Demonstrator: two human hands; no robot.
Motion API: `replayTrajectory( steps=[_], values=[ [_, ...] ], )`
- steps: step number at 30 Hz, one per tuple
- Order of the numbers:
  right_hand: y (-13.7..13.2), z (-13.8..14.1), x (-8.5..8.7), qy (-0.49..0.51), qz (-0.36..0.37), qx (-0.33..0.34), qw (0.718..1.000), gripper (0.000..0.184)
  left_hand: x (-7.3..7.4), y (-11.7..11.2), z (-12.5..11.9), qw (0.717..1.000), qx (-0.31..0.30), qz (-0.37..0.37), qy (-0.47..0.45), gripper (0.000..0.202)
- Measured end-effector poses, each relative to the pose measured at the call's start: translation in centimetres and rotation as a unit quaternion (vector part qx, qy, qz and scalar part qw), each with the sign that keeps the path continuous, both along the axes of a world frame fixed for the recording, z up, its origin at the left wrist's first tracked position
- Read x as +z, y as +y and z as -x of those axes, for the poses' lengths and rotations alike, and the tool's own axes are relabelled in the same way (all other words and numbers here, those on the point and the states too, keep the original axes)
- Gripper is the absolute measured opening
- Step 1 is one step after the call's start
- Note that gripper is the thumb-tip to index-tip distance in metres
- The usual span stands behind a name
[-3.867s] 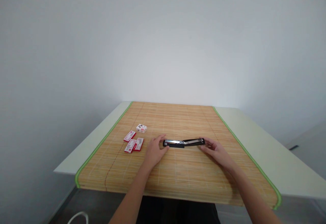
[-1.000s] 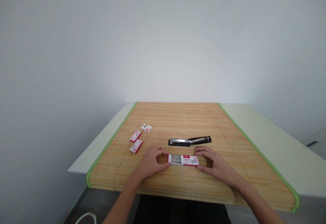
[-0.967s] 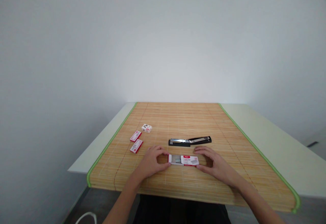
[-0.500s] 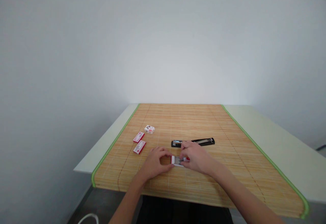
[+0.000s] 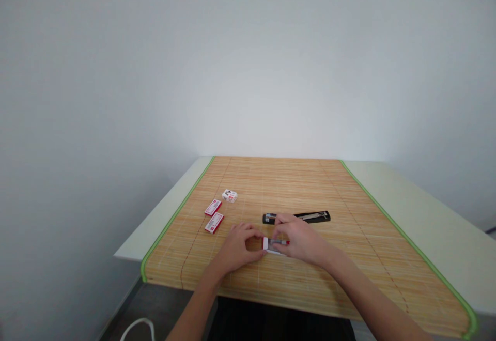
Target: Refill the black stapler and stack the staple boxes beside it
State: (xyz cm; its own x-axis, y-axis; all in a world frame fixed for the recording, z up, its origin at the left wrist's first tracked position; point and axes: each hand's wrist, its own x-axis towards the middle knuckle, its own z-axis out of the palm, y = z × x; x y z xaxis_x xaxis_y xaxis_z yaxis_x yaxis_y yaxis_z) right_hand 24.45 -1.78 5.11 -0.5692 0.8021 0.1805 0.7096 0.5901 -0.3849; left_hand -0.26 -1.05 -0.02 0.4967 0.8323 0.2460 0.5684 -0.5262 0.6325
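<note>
My left hand and my right hand meet over a small red and white staple box on the bamboo mat. The left fingers pinch the box's white left end. Curled fingers of the right hand cover its right part. Just behind the hands lies a black stapler, opened out flat, with its metal track showing.
Two red staple boxes and a small white box lie at the mat's left. The mat has green edges and covers a pale table that stands against a white wall. A white cable shows below the table's near edge.
My right hand has slid left along the staple box until it meets the left hand, covering most of the box. The stapler has stayed where it was put down.
</note>
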Motion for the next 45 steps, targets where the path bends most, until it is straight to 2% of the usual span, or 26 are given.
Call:
replayTrajectory(
  steps=[10,22,28,32,39,45],
  values=[
    [-1.5,-4.6,0.1,-0.014,0.038,-0.038,0.998,0.003,0.1,-0.1,-0.1,1.000,0.011,-0.002,-0.002,0.031],
    [-0.2,-2.8,0.5,-0.071,0.008,-0.004,0.997,0.005,-0.1,0.0,0.0,1.000,0.001,0.000,-0.007,0.032],
    [-1.1,-2.3,0.8,0.066,0.041,-0.019,0.997,0.007,0.0,0.0,-0.1,1.000,0.004,0.004,-0.005,0.033],
    [-2.0,-3.1,-0.2,0.139,0.078,-0.060,0.985,0.007,0.1,0.0,-0.1,1.000,0.005,0.003,-0.003,0.032],
    [-3.2,-5.9,-3.0,0.185,0.127,-0.108,0.968,0.016,0.0,0.0,-0.1,1.000,0.001,0.004,-0.010,0.032],
    [-3.8,-6.7,-4.7,0.188,0.098,-0.120,0.970,0.021,0.2,-0.1,-0.2,1.000,0.001,0.007,-0.008,0.032]
  ],
)
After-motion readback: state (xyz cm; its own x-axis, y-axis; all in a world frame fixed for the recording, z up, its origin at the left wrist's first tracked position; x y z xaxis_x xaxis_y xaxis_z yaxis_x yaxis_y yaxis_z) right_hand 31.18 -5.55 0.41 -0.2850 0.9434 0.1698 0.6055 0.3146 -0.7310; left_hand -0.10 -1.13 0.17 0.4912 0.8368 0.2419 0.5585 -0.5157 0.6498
